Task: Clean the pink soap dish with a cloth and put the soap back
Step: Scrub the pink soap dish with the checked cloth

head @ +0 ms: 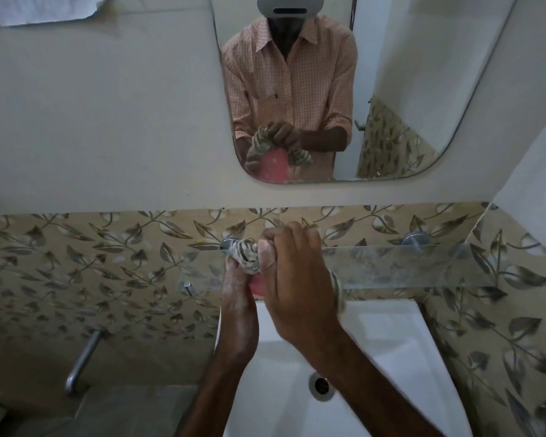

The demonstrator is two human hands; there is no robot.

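My left hand [237, 298] grips the pink soap dish [256, 286] above the back of the basin; only a small pink patch shows between my hands. My right hand [292, 279] is closed on a bunched striped cloth [248, 255] and presses it against the dish. A tail of the cloth [338, 291] hangs down behind my right wrist. The mirror [391, 89] reflects the pink dish [272, 165] held upright, with the cloth over its top edge. No soap is visible.
A glass shelf [407, 263] on metal pegs runs along the leaf-patterned tiles just behind my hands. The white basin [391, 357] with its drain [321, 385] lies below. A metal tap [82, 361] sticks out at the left. A white towel [41, 9] hangs top left.
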